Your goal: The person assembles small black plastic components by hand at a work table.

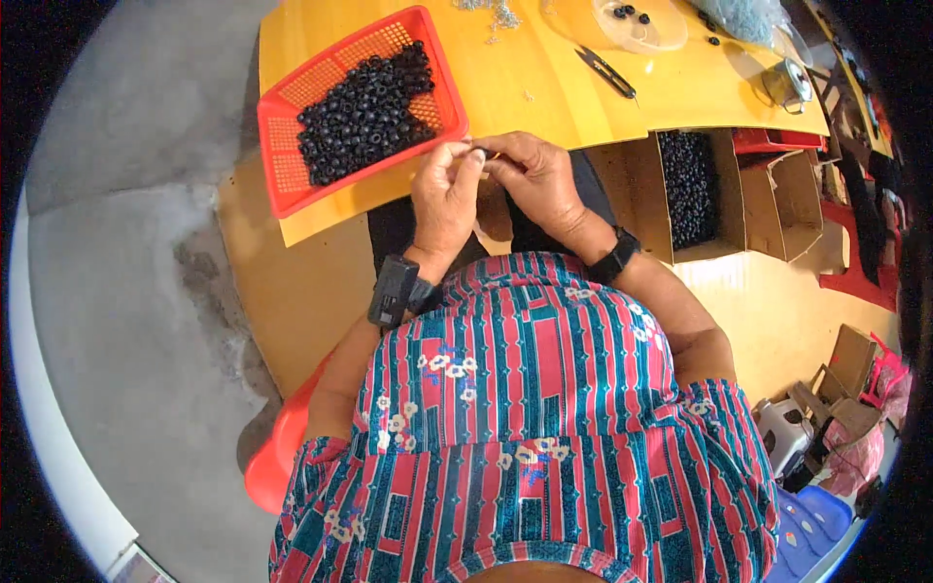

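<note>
Both hands meet in front of my body at the table's near edge. My left hand (pixel 447 202) is closed in a pinch of thumb and forefinger, and my right hand (pixel 542 183) pinches close against it. Between the fingertips shows a bit of a small dark piece (pixel 477 152), mostly covered, so its exact kind cannot be made out. Just left of the hands stands a red plastic basket (pixel 446 73) with mesh walls. Small black ring-shaped parts (pixel 364 115) are heaped in it.
On the yellow table (pixel 525 97) lie black thread snips (pixel 606 72), a clear shallow bowl (pixel 666 29) with a few black parts, small silvery bits (pixel 498 14), and a metal cup (pixel 789 85). Below at right, a cardboard box (pixel 645 199) holds many black pieces (pixel 688 185).
</note>
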{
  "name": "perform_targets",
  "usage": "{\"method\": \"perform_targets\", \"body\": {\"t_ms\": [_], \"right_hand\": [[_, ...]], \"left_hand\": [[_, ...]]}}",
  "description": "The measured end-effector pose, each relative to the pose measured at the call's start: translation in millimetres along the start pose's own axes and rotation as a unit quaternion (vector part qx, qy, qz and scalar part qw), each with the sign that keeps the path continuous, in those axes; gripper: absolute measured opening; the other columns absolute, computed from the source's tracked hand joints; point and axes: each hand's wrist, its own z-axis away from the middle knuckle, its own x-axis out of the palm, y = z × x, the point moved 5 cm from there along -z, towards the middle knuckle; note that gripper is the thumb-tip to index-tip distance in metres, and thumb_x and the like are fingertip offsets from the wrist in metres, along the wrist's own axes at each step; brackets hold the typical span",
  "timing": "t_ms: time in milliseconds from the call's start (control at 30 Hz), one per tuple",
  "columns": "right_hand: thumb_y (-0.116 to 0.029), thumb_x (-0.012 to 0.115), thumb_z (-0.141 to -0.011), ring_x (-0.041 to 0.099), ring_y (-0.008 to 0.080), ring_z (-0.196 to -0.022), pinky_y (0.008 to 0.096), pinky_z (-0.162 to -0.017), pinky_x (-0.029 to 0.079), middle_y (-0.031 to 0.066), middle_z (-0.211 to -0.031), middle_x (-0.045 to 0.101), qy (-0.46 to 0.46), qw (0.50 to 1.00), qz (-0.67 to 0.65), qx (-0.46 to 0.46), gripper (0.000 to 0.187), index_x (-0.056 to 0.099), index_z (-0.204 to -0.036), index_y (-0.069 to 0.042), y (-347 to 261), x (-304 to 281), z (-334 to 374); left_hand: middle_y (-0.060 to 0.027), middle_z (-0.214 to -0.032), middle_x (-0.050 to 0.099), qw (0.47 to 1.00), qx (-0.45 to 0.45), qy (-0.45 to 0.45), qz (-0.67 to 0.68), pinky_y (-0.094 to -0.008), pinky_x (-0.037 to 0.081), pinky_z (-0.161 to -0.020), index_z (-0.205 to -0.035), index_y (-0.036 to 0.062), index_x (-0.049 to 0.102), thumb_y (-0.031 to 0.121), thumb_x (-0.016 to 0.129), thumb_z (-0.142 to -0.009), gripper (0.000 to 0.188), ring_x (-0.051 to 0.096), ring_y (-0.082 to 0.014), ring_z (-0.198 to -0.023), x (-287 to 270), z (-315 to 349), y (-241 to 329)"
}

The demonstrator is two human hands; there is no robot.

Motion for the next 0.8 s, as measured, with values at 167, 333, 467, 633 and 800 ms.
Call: {"method": "perform_targets", "body": {"t_ms": [167, 333, 467, 633, 800], "right_hand": [[-0.003, 0.063, -0.076, 0.064, 0.0229, -0.077, 0.0297, -0.069, 0.051, 0.0126, -0.082, 0.064, -0.038, 0.999, 0.016, -0.002, 0.021, 0.066, -0.097, -0.004, -2, 18, -4], [-0.002, 0.063, -0.079, 0.061, 0.0088, -0.065, 0.0223, -0.059, 0.05, 0.0051, -0.076, 0.063, -0.041, 0.994, -0.075, 0.072, 0.014, 0.067, -0.093, -0.002, -6, 26, -6], [-0.006, 0.067, -0.078, 0.062, 0.0113, -0.062, 0.0231, -0.056, 0.05, 0.0083, -0.075, 0.064, 0.021, 0.996, -0.083, 0.029, 0.014, 0.067, -0.091, -0.002, 10, 15, 1], [-0.005, 0.064, -0.081, 0.061, 0.0106, -0.068, 0.0232, -0.063, 0.052, 0.0053, -0.078, 0.065, 0.017, 0.958, -0.249, 0.144, 0.014, 0.065, -0.094, 0.001, 20, 4, 5], [-0.013, 0.046, -0.092, 0.062, 0.0166, -0.078, 0.0291, -0.075, 0.052, 0.011, -0.088, 0.063, -0.009, 0.842, -0.474, 0.258, 0.027, 0.056, -0.108, 0.007, 31, 1, 7]], "left_hand": [[-0.0113, -0.089, 0.055, 0.991, 0.098, 0.09, -0.031, -0.0292, 0.046, -0.071, -0.084, -0.001, 0.057, 0.015, 0.059, -0.085, 0.016, 0.057, -0.0183, -0.078, -15, 7, -1], [-0.0026, -0.088, 0.054, 0.994, 0.017, 0.029, 0.105, -0.0224, 0.045, -0.071, -0.095, 0.0004, 0.051, 0.015, 0.048, -0.093, 0.015, 0.053, -0.0071, -0.079, -15, 10, 15], [-0.0011, -0.083, 0.056, 0.984, -0.042, 0.001, 0.175, -0.0222, 0.044, -0.068, -0.092, 0.0008, 0.053, 0.013, 0.05, -0.092, 0.013, 0.052, -0.0064, -0.075, -6, 10, 8], [-0.0012, -0.083, 0.057, 0.97, -0.043, -0.028, 0.237, -0.0211, 0.045, -0.068, -0.093, -0.0004, 0.055, 0.011, 0.054, -0.09, 0.012, 0.053, -0.006, -0.076, 7, 3, 7], [-0.0035, -0.084, 0.061, 0.983, 0.182, -0.008, -0.017, -0.0218, 0.048, -0.067, -0.092, -0.0015, 0.059, 0.005, 0.06, -0.085, 0.009, 0.059, -0.0085, -0.075, 0, 4, 46]]}}
